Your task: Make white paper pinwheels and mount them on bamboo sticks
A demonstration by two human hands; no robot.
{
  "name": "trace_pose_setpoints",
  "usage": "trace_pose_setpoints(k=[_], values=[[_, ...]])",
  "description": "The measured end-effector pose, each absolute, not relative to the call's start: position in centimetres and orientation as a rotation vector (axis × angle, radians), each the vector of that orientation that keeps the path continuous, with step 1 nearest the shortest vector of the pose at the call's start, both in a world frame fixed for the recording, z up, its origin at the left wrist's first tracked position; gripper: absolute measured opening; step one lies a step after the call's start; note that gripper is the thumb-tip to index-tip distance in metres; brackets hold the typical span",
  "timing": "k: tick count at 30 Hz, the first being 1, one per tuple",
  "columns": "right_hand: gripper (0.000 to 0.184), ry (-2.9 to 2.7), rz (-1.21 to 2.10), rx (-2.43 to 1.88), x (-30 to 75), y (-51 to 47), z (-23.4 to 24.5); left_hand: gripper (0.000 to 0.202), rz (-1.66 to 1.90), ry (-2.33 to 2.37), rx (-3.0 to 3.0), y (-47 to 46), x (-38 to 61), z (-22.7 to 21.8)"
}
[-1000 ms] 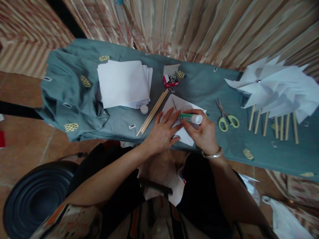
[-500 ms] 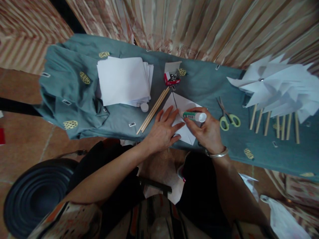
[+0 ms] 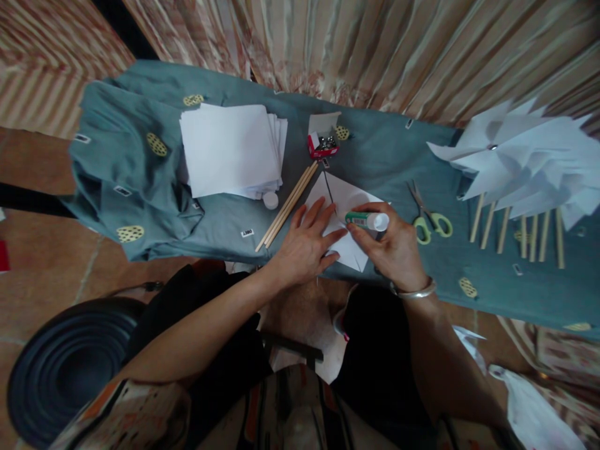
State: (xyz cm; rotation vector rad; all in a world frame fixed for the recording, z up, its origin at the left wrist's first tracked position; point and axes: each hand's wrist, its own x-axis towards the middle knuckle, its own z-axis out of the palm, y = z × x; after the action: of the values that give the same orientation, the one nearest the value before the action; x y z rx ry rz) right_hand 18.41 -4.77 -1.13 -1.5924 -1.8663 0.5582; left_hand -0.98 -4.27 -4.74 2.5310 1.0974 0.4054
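My left hand (image 3: 307, 244) lies with its fingers spread on a white paper square (image 3: 352, 192), which is cut in from its corners. Between the thumb and fingers of my right hand (image 3: 396, 240) is a glue stick (image 3: 363, 220) with a green and white barrel. Its working end points left, at the middle of the paper; the tip's contact is hard to make out. A small white cap (image 3: 270, 200) stands left of several thin wooden sticks (image 3: 288, 206), which lie beside my left hand. Scissors (image 3: 430, 219) with green handles rest right of my right hand.
A stack of white paper (image 3: 232, 150) lies at the left of the cloth-covered table (image 3: 394, 150). Behind the square stands an open red box (image 3: 323, 144) of small metal pieces. Paper pinwheels (image 3: 520, 162) on sticks are piled at the right. A dark round stool (image 3: 75, 369) stands at lower left.
My right hand and the glue stick have shifted very slightly to the right. My left hand stays spread on the paper, and the view has moved a little.
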Motion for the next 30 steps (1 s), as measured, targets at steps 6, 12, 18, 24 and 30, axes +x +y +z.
trace_pose_setpoints(k=[6,12,18,24,30], values=[[0.019,-1.894,0.552,-1.588,18.39,-4.84,-0.91,0.05,0.397,1.092,2.529,-4.25,-0.99,-4.81],[0.02,-1.904,0.559,-1.592,18.47,-4.93,-0.92,0.049,0.425,1.096,2.534,-4.3,-0.9,-4.73],[0.02,-1.912,0.572,-1.577,18.46,-4.96,-0.98,0.054,0.362,1.047,2.559,-4.27,-0.96,-4.6],[0.018,-1.914,0.6,-1.587,18.18,-4.93,-0.64,0.048,0.36,1.065,2.544,-4.25,-0.9,-4.51],[0.018,-1.923,0.601,-1.565,18.15,-4.91,-0.7,0.049,0.306,1.06,2.563,-4.24,-0.87,-4.33]])
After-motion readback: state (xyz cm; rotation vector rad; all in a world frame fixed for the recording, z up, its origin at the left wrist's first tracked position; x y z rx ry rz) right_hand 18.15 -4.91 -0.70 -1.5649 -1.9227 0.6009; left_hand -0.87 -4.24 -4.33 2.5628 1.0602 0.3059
